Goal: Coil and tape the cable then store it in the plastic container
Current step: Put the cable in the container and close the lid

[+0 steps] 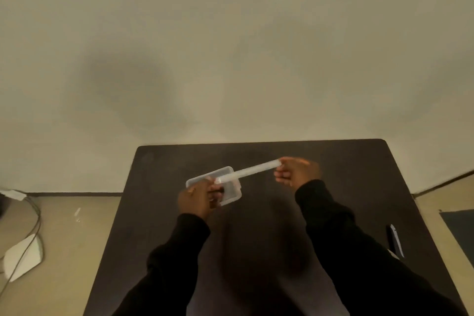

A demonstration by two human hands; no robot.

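Observation:
A pale, translucent strip of tape (248, 170) is stretched taut between my two hands above the dark table (346, 161). My left hand (197, 199) is closed around the strip's near end, just over a clear plastic container (234, 196) that sits on the table. What else my left hand holds is hidden by the fingers. My right hand (295, 170), blurred, pinches the far end of the strip up and to the right. I cannot make out the cable anywhere. Both arms wear black sleeves.
A slim dark-and-white tool (395, 240), perhaps a pen or cutter, lies near the table's right edge. On the floor at the left are a white object (23, 255) and grey cords (37, 215). A dark mat (459, 228) lies on the floor at the right.

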